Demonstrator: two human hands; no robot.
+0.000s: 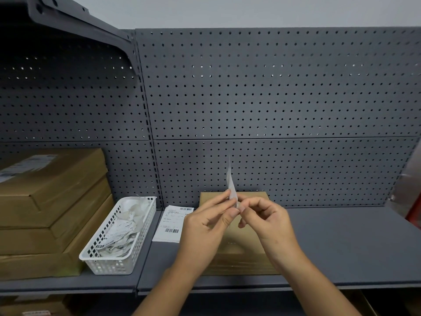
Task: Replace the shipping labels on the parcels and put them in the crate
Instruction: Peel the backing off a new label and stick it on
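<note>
Stacked cardboard parcels (50,201) sit far left, then a white basket (109,267) of peeled scraps and a fresh label sheet (170,224). The left hand (205,226) and right hand (266,222) both pinch an edge-on label (231,183) above the brown parcel (241,254), probably separating its backing. Next comes pressing it flat on the parcel top.

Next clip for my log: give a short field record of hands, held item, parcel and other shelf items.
left hand: pinches the label at its lower end
right hand: pinches the same label
label: thin white strip, upright, seen edge-on, above the parcel
parcel: flat cardboard box on the shelf, under the hands
label sheet: printed, lies flat left of the parcel
basket: white, holds paper scraps, left of the sheet
stacked boxes: cardboard, far left
</note>
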